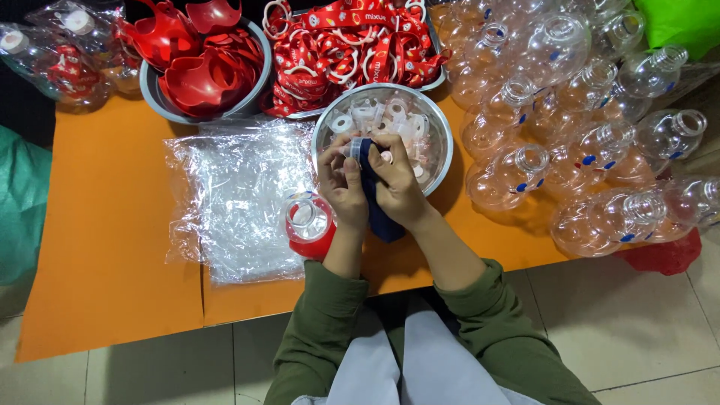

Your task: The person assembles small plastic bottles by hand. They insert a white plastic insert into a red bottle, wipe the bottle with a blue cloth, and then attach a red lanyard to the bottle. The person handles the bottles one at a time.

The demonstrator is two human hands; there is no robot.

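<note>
I am gripping a dark blue strap (377,210) in both hands, left hand (341,187) and right hand (397,189) closed around it. It is hanging lengthwise toward me, its capped top end pointing at the steel bowl (442,120) of white rings just beyond.

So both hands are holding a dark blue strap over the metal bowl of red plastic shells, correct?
Not quite. The head view shows both hands holding the dark blue strap over the metal bowl of clear plastic rings, not red shells. The red shells sit in another bowl farther back on the left.
</note>
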